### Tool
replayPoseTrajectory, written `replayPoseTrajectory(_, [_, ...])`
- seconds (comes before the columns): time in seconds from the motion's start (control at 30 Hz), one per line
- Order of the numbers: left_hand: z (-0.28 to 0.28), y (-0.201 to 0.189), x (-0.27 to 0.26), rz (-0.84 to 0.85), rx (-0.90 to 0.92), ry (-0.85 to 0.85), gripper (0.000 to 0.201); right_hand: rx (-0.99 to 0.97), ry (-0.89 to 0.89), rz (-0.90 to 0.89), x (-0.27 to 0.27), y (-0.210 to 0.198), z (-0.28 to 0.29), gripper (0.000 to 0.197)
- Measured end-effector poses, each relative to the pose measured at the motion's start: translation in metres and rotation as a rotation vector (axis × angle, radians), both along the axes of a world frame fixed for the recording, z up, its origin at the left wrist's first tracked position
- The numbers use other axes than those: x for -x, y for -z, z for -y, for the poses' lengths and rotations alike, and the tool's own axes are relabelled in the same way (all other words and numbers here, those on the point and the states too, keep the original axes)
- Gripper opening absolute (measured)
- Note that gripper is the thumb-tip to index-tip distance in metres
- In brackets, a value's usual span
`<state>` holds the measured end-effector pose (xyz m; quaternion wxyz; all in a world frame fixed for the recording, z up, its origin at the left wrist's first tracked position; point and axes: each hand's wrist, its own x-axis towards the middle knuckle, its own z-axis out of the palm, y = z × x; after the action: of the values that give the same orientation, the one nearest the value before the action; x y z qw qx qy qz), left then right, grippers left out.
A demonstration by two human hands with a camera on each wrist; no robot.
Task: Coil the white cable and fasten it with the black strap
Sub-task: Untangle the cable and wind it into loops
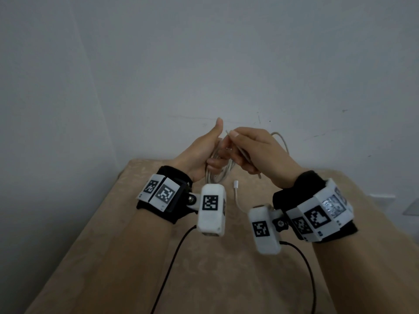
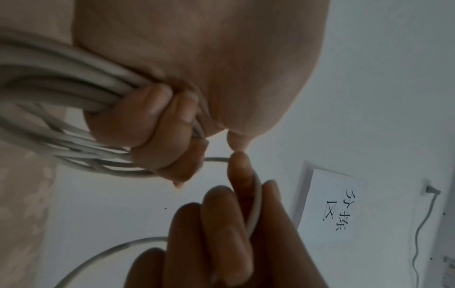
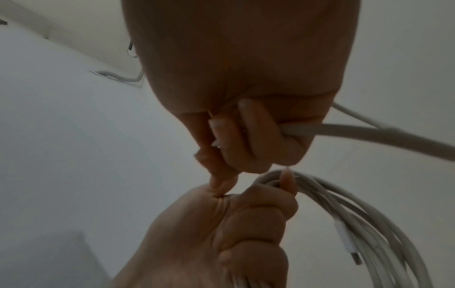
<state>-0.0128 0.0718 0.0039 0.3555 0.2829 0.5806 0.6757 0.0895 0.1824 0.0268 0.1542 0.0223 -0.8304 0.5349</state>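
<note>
Both hands were raised above the far end of the counter [image 1: 140, 257], a beige surface with a faint blotchy pattern, set against a plain pale wall [image 1: 204, 53]. The left hand [image 1: 199, 155] had its fingers curled tight round a bundle of smooth, round white cable [image 2: 61, 85], several loops gathered side by side, while its thumb stuck straight up. The loops hung down below the fist, and one loose end with a small rectangular white plug [image 1: 236, 184] dangled between the wrists. Just to the right, touching the left hand, the right hand [image 1: 256, 150] was closed on a single strand of the same cable, pinching it between thumb and fingers; that strand arced out in a wide bow toward the far right. In the right wrist view a slim white connector [image 3: 346, 241] with a metal tip lay among the loops. Blocky white wrist cameras [image 1: 211, 209] with square black-and-white markers sat on black bands.
</note>
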Motion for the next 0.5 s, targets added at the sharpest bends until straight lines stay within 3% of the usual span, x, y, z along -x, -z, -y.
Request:
replayPoseTrajectory(0.27, [-0.004, 0.005, 0.006, 0.012, -0.005, -0.095, 0.074, -0.042, -0.041, 0.018, 0.002, 0.004, 0.011, 0.034])
replayPoseTrajectory(0.5, [-0.005, 0.006, 0.007, 0.113, -0.044, -0.084, 0.045, -0.087, -0.059, 0.045, 0.004, 0.009, 0.017, 0.033])
